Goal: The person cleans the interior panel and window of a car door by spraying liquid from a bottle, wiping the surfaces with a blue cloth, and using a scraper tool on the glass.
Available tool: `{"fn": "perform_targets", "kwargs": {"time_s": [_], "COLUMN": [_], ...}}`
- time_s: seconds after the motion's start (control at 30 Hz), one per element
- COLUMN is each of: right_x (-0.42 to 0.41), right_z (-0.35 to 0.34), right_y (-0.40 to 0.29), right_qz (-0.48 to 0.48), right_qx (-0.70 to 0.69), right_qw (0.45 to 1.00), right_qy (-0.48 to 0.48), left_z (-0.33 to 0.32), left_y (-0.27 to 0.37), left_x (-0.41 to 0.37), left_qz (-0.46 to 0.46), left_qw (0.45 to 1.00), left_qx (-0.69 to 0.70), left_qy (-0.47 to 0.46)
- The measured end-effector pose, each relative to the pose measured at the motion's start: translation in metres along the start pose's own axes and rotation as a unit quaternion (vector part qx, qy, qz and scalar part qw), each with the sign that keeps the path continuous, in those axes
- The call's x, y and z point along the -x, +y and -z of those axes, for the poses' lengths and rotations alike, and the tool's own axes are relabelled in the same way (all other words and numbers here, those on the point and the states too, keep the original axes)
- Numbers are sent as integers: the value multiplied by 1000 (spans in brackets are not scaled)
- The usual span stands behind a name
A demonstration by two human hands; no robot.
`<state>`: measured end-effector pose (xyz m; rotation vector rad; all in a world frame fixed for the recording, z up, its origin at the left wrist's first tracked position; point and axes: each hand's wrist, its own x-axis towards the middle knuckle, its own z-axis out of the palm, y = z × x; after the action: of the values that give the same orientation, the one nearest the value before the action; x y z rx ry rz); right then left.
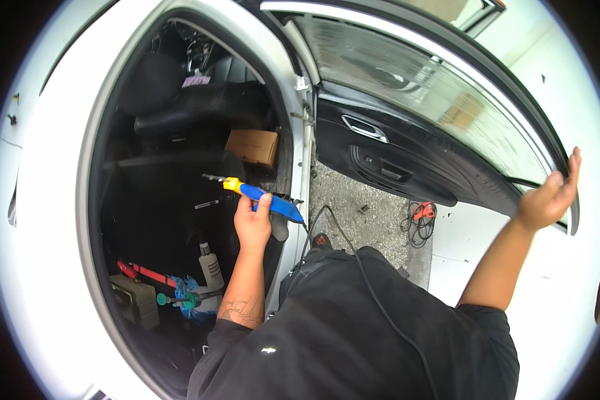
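My left hand (253, 222) grips a corded blue-and-yellow hand tool (267, 199) with a thin metal tip. The tool is held at the open rear doorway of a white car, its tip pointing into the dark cabin. From its back end a black cord (337, 227) loops down and runs over my black shirt (345, 325). My right hand (547, 200) is at the outer edge of the opened car door (405, 125). Its fingers are extended with the thumb apart, and nothing is in it. Whether the palm presses on the door frame is hard to tell.
Inside the car are a cardboard box (252, 146), a white bottle (210, 267), a green case (136, 301) and a red strap (152, 274). A red corded tool (424, 211) lies on the speckled floor (350, 200), below the door. The door sill (300, 200) borders the cabin.
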<state>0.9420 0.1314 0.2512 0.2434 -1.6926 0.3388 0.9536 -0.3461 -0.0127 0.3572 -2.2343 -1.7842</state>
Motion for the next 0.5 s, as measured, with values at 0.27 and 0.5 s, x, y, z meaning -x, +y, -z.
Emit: {"fn": "perform_targets", "kwargs": {"time_s": [0.27, 0.5], "right_x": [155, 207], "right_z": [21, 131], "right_y": [-121, -92], "right_qz": [-370, -605], "right_qx": [-365, -339], "right_qw": [783, 717], "right_qy": [-341, -68], "left_z": [-113, -195], "left_y": [182, 175], "left_x": [73, 167], "left_qz": [-304, -266], "left_qw": [877, 809], "left_qx": [-238, -173], "left_qy": [-285, -495]}}
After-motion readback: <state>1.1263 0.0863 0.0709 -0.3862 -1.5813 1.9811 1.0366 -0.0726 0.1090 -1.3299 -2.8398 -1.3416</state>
